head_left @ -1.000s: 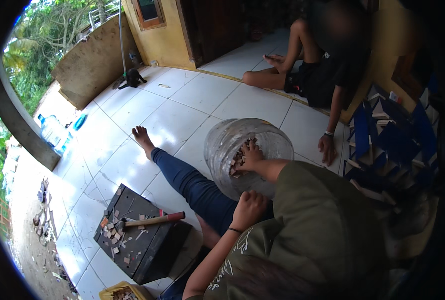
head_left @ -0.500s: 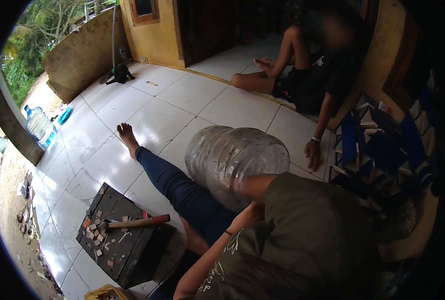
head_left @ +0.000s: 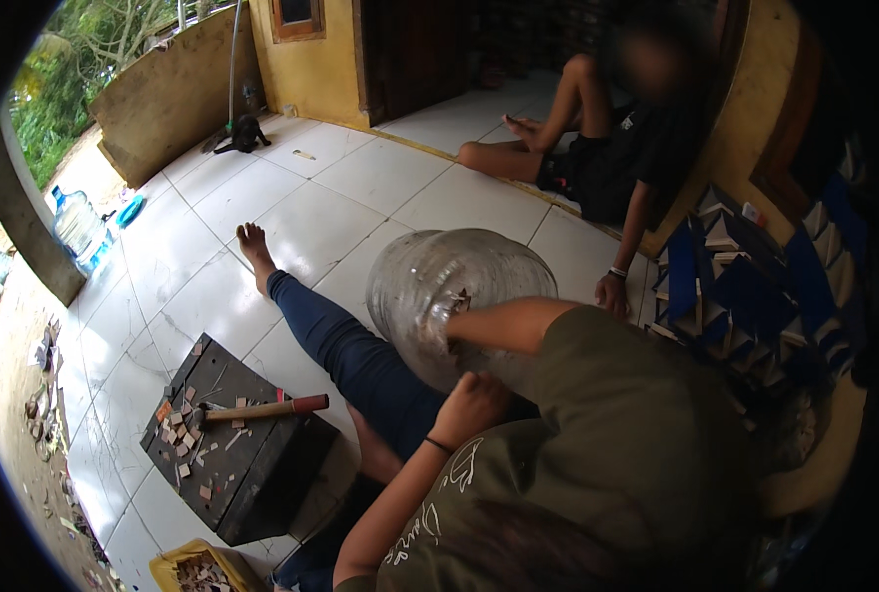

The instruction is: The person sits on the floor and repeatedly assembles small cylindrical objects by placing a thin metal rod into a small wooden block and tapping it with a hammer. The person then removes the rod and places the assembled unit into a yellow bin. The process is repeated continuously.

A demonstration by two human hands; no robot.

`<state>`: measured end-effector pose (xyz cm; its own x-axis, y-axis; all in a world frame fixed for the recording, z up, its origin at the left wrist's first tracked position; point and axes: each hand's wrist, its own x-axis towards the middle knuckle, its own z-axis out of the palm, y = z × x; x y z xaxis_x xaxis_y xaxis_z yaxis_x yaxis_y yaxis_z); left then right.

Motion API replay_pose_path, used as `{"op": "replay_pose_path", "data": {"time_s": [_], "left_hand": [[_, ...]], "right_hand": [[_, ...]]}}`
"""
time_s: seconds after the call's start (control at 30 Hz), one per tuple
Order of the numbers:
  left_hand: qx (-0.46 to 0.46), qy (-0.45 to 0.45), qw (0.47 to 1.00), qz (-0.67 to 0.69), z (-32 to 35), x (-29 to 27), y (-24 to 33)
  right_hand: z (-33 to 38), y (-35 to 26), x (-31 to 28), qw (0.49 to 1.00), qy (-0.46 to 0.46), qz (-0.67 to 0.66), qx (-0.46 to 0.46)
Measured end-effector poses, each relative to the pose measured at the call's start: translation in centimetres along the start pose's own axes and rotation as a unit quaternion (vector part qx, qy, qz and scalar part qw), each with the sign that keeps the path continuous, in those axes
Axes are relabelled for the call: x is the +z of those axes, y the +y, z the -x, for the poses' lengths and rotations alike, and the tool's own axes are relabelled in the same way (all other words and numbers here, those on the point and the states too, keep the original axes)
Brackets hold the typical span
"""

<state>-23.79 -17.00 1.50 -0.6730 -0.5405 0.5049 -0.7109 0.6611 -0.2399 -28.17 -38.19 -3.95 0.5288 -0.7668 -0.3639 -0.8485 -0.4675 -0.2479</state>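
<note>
A large, clear, scuffed plastic water jug with an open end (head_left: 410,281) lies tilted against my outstretched leg. My right forearm reaches into it; my right hand (head_left: 453,333) is inside, its fingers hidden. Small brownish bits show beside that hand. At the jug's near lower side is my left hand (head_left: 474,403), fingers curled closed, back of the hand upward; what it grips, if anything, is hidden. A hammer with a red-ended wooden handle (head_left: 262,408) rests on a dark wooden block (head_left: 271,474), among several small square chips (head_left: 178,434).
A yellow container (head_left: 168,564) of chips stands by the block. To the right is a pile of blue-and-tan pieces (head_left: 745,276). Another person (head_left: 597,168) sits in the doorway, one hand on the tiles. A black cat (head_left: 245,134) and a bluish water jug (head_left: 79,227) are farther off.
The jug's open end has turned toward me, and my right forearm now shows more of its length. My left hand has shifted slightly left and up.
</note>
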Motion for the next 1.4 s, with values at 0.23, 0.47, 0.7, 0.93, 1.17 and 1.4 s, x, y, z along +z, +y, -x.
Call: {"op": "replay_pose_path", "data": {"time_s": [0.23, 0.47, 0.7, 0.93, 1.17, 1.4], "left_hand": [[-0.057, 0.045, 0.997, 0.026, -2.6, -1.5, -6.0], [-0.118, -0.033, 0.988, 0.093, -6.6, -1.7, -12.1], [-0.201, 0.093, 0.975, -0.017, -7.5, 1.0, -15.9], [-0.204, 0.057, 0.977, -0.036, -7.4, 2.2, -17.0], [-0.267, 0.135, 0.951, 0.081, 5.1, -2.8, -9.5], [-0.605, 0.336, 0.717, -0.081, 21.5, -12.8, -2.6]], "right_hand": [[4.7, -3.2, -10.2, 0.98, -0.156, -0.04, -0.114], [6.2, 0.5, -20.1, 0.923, -0.056, -0.381, -0.021], [1.2, 4.8, -23.1, 0.794, -0.01, -0.606, -0.052], [-0.1, 2.5, -26.7, 0.761, -0.016, -0.636, -0.131], [1.8, -11.0, -23.3, 0.729, -0.239, -0.586, -0.26], [2.2, -31.8, -6.4, 0.743, -0.339, -0.527, -0.235]]}}
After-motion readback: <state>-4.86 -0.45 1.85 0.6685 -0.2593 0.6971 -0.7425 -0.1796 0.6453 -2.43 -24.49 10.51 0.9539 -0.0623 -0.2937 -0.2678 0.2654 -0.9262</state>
